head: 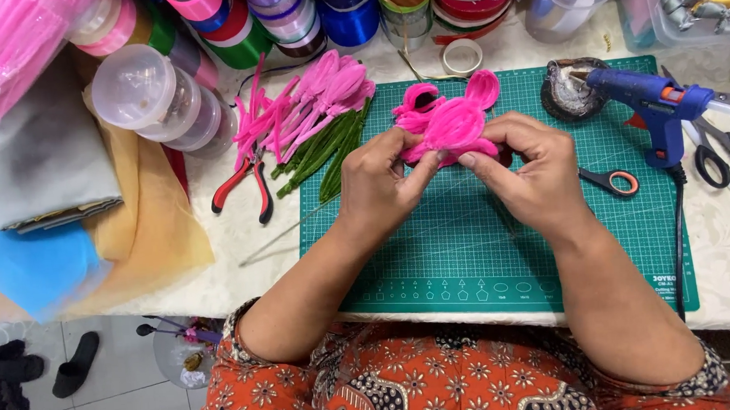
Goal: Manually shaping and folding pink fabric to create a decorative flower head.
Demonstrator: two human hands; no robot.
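Head view: above the green cutting mat (469, 249), the left hand (376, 183) and right hand (531, 165) (2 closed grips) pinch a pink pipe-cleaner flower (453, 124). Petal shaping seems underway; next likely needs careful bending.

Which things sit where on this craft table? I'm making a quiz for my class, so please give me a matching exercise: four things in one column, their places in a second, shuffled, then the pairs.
Things:
1. pink fuzzy flower
2. blue glue gun
3. red-handled pliers
4. green stems

Places:
A. on the white cloth, off the left edge of the green cutting mat
B. held between the left hand and right hand
C. standing at the mat's upper right corner
D. lying across the mat's upper left edge, under pink petals

Pairs: 1-B, 2-C, 3-A, 4-D
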